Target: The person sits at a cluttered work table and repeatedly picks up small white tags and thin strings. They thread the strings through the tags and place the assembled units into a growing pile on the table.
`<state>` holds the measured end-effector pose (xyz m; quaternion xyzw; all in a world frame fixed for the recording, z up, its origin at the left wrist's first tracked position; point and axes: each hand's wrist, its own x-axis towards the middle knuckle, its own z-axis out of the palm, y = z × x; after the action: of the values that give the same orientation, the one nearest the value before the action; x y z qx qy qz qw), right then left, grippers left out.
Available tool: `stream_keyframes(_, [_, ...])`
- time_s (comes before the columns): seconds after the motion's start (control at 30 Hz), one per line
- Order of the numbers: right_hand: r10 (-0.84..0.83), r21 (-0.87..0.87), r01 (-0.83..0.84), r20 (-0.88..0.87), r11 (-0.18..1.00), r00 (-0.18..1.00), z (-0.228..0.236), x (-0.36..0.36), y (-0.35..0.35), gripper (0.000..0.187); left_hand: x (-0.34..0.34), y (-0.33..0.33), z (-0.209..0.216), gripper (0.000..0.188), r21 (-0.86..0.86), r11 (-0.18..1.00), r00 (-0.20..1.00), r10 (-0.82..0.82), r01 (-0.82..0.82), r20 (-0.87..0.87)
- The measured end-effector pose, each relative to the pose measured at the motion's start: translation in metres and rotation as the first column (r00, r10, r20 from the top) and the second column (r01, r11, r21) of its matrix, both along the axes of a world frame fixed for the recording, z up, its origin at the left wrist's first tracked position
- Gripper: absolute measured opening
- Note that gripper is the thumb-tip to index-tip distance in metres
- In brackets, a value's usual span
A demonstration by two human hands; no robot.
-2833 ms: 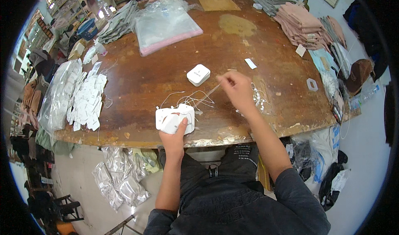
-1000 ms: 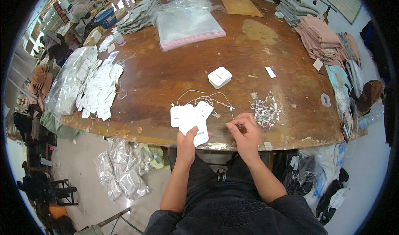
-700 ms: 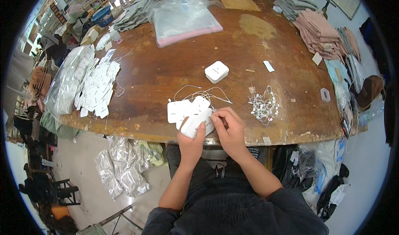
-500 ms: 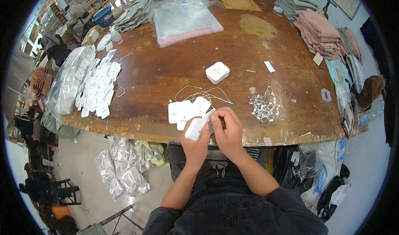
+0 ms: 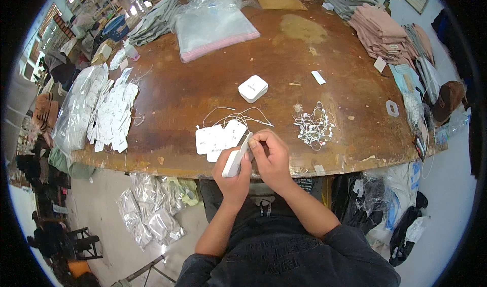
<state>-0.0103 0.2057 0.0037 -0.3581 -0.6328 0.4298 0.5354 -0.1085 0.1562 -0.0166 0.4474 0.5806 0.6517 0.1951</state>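
At the table's near edge my left hand point(image 5: 234, 179) is closed round a thick stack of white hang tags point(image 5: 231, 165) with rounded corners. My right hand point(image 5: 272, 160) pinches at the top of this stack, where one white tag point(image 5: 247, 142) is lifted on edge. Whether the right fingers also hold a string is hidden. Just beyond the left hand, several strung tags point(image 5: 208, 139) lie fanned out, their white strings point(image 5: 238, 115) looping away. Farther off sits a neat stack of tags point(image 5: 252, 88). A tangle of white strings point(image 5: 314, 127) lies to the right.
On the wooden table point(image 5: 203, 84), a heap of white tags point(image 5: 112, 117) and a plastic bag point(image 5: 76, 114) are at left. Clear plastic sleeves point(image 5: 215, 33) and grey cloth point(image 5: 154, 20) lie at the back, folded pink garments point(image 5: 383, 33) at right. Bagged goods point(image 5: 152, 211) rest on the floor.
The whole view has shifted slightly. The stack in my left hand has tilted more on edge, and the lifted tag stands more upright between my hands. Both hands keep their hold.
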Motion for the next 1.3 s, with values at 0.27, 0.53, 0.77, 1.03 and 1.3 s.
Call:
stream_keyframes(0.27, [0.043, -0.117, -0.050, -0.061, 0.992, 0.997, -0.008, 0.004, 0.007, 0.008, -0.004, 0.010, -0.004, 0.023, 0.171, 0.985, 0.936, 0.042, 0.020, -0.350])
stream_keyframes(0.53, [0.086, -0.609, -0.174, -0.171, 0.774, 0.981, -0.007, 0.014, 0.010, 0.015, -0.017, 0.010, -0.009, 0.022, 0.358, 0.923, 0.564, 0.222, 0.142, -0.796])
stream_keyframes(0.77, [-0.505, 0.420, 0.294, 0.598, 0.859, 0.622, -0.003, 0.087, 0.070, 0.023, -0.038, 0.015, -0.004, 0.021, -0.146, 0.989, 0.971, 0.030, 0.005, 0.238])
stream_keyframes(1.03, [-0.392, 0.413, 0.043, 0.821, 0.910, 0.415, -0.021, 0.086, 0.077, 0.017, -0.049, 0.011, -0.005, 0.032, 0.014, 0.998, 0.783, 0.039, -0.061, 0.621])
stream_keyframes(1.3, [-0.458, 0.538, -0.034, 0.746, 0.842, 0.483, -0.028, 0.096, 0.080, 0.016, -0.030, -0.002, -0.015, 0.029, -0.004, 0.989, 0.780, -0.115, 0.149, 0.615])
